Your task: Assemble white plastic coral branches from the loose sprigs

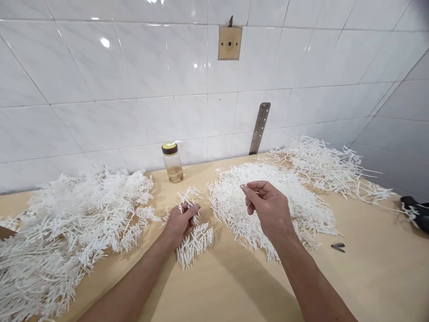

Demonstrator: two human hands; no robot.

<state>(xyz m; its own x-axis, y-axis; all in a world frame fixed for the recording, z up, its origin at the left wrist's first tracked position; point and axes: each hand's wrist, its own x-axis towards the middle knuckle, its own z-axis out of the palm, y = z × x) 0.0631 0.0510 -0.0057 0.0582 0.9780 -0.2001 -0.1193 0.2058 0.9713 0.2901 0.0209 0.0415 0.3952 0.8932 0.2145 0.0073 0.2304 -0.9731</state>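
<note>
My left hand (182, 221) is closed on a white branched plastic sprue (195, 245), which shows above and below the fingers with many thin prongs. My right hand (266, 205) is raised over a heap of small loose white plastic pieces (241, 223). Its thumb and index finger are pinched together, and whatever lies between the tips is too small to make out. To the left of my left hand spreads a large tangled pile of similar white sprues (83, 214). At the back right lies another pile of thin, bare-looking white runners (328, 167).
A clear bottle (174, 167) with a dark and yellow lid and some brownish liquid stands near the tiled wall. A metal bracket (260, 129) leans there too. On the right lie a small dark metal object (338, 247) and a black item (417, 214) at the table's edge.
</note>
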